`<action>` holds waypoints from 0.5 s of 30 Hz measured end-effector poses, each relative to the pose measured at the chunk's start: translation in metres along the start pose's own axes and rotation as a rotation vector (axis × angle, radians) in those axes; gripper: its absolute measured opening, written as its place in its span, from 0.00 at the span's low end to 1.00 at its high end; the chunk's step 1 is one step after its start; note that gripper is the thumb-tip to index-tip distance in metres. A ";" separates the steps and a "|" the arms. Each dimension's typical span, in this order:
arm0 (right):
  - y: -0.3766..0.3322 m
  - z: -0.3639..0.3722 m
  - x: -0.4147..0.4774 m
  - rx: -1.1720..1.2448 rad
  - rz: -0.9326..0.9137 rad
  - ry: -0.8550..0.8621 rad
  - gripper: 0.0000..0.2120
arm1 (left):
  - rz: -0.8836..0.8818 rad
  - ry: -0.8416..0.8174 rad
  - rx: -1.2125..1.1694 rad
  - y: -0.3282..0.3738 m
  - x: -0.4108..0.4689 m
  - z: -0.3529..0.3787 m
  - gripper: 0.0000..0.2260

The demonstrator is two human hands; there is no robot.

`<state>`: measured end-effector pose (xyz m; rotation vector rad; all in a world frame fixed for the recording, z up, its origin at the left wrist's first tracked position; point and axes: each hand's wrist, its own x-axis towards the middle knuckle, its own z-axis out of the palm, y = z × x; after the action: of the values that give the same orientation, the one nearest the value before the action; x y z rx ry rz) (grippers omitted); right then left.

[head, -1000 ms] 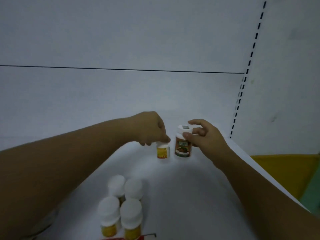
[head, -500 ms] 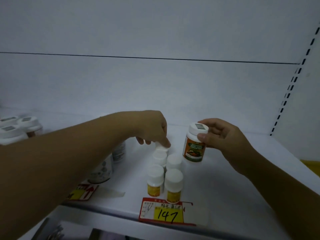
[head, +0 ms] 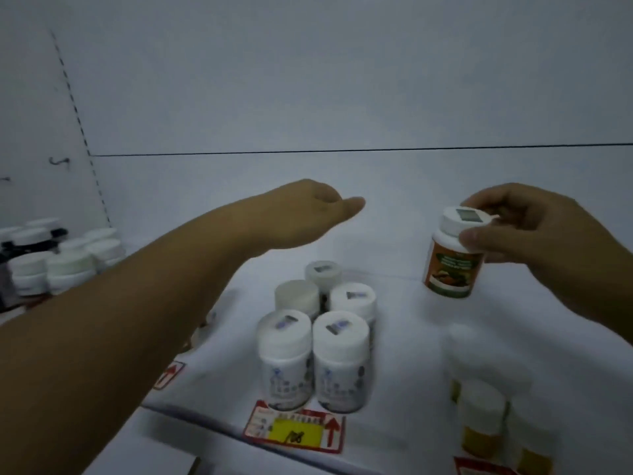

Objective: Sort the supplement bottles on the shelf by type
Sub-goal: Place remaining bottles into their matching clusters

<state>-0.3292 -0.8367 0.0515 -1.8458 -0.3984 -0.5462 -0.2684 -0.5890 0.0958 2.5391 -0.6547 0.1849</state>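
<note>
My right hand [head: 534, 234] grips an orange-labelled bottle [head: 452, 269] by its white cap and holds it above the white shelf [head: 404, 330]. Over the shelf's middle my left hand [head: 308, 214] hovers empty, with its thumb pointing right and its fingers hidden behind the palm. Below that hand stands a cluster of several white-capped bottles with pale labels [head: 315, 337]. Several small yellow-labelled bottles [head: 486, 416] stand blurred at the lower right.
More white-capped bottles [head: 61, 262] crowd the shelf's far left. A red and yellow price tag [head: 294, 430] sits on the front edge, and a second red tag [head: 168, 373] lies to its left. The back wall is plain white.
The view has swung left, so the yellow bottles now sit at the lower right. My left hand has let go of the small yellow bottle and lifted. My right hand still holds the orange-labelled bottle.
</note>
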 end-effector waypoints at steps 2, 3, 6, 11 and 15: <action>-0.017 0.032 0.016 0.030 -0.035 -0.028 0.16 | -0.040 0.054 -0.065 -0.040 -0.010 -0.023 0.23; -0.023 0.049 0.026 0.023 -0.050 -0.046 0.16 | -0.051 0.075 -0.089 -0.059 -0.014 -0.034 0.22; -0.038 0.106 0.059 0.024 -0.080 -0.081 0.13 | -0.095 0.127 -0.149 -0.116 -0.023 -0.062 0.19; -0.047 0.213 0.117 -0.074 -0.069 -0.074 0.13 | -0.162 0.268 -0.282 -0.206 -0.042 -0.073 0.20; -0.038 0.280 0.154 -0.191 0.031 -0.151 0.11 | -0.148 0.380 -0.588 -0.253 -0.061 -0.049 0.16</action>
<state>-0.1712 -0.5586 0.0882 -2.0814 -0.4290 -0.4370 -0.1993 -0.3474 0.0112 1.9050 -0.3083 0.3538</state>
